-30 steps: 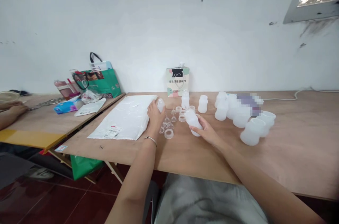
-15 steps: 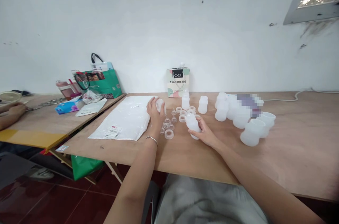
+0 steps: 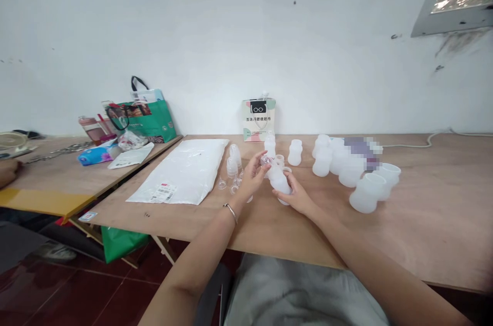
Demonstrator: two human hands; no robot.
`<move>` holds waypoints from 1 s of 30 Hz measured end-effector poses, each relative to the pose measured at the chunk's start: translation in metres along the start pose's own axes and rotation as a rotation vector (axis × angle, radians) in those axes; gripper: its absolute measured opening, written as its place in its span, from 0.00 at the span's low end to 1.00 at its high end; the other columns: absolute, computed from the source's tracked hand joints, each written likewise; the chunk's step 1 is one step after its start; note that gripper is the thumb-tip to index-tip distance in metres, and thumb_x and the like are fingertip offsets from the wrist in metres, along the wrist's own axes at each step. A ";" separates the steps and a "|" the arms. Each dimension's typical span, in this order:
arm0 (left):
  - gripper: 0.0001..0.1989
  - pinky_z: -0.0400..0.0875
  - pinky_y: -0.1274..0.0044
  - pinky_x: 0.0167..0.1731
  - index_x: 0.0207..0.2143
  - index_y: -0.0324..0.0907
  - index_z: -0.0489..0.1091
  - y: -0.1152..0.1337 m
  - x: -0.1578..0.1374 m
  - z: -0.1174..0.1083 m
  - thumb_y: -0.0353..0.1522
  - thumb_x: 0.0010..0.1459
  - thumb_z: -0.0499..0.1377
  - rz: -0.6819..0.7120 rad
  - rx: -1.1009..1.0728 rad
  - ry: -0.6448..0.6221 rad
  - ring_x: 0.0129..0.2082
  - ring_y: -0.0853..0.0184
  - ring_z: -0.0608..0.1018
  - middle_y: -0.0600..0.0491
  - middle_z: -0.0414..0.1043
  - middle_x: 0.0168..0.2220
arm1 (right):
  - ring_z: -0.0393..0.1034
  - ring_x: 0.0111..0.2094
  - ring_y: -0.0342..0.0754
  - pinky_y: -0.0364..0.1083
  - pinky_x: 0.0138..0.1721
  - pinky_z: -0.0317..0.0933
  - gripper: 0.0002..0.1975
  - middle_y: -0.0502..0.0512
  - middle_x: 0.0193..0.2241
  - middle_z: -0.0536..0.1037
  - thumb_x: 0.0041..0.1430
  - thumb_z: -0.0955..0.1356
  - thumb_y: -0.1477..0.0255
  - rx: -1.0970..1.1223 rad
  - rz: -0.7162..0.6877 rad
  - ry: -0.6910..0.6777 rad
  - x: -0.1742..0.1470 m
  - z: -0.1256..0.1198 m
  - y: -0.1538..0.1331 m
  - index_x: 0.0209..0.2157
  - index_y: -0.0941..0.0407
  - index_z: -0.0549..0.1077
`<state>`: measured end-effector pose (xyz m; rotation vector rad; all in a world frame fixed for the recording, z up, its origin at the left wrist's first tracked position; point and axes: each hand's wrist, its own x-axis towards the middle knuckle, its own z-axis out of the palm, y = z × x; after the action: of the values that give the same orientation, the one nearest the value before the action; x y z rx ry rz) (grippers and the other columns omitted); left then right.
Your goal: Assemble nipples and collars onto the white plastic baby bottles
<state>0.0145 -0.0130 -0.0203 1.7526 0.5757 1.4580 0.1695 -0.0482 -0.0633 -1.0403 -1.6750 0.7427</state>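
My right hand (image 3: 296, 193) is closed around a translucent white baby bottle (image 3: 279, 182), which it holds tilted low over the table. Between the fingers of my left hand (image 3: 252, 176) is a small clear cap (image 3: 265, 160), close to the bottle's top; whether the two touch I cannot tell. Clear domed caps (image 3: 231, 167) stand left of my left hand, with clear nipples (image 3: 222, 183) beside them. Screw rings (image 3: 280, 159) lie behind the held bottle, partly covered by it and my left hand. An assembled bottle (image 3: 269, 145) stands behind them.
Several white bottles (image 3: 364, 195) stand on the right of the wooden table (image 3: 427, 213), with one bottle (image 3: 295, 152) nearer the middle. A white plastic mailer (image 3: 181, 169) lies to the left. A paper bag (image 3: 259, 120) leans on the wall. Another table (image 3: 50, 172) adjoins at left.
My left hand has moved right, from the clear caps to the top of the held bottle, bringing a clear cap with it. My right hand has stayed nearly still with the bottle.
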 end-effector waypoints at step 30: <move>0.28 0.63 0.69 0.53 0.56 0.44 0.56 0.006 -0.018 0.021 0.34 0.53 0.58 -0.002 -0.025 -0.048 0.53 0.62 0.68 0.46 0.63 0.54 | 0.68 0.42 0.54 0.51 0.43 0.62 0.25 0.58 0.41 0.74 0.46 0.69 0.63 -0.076 0.011 0.144 -0.008 0.005 -0.011 0.46 0.57 0.65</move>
<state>0.0299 -0.0354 -0.0277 1.7621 0.5324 1.4117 0.1631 -0.0604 -0.0589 -1.1302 -1.5845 0.6012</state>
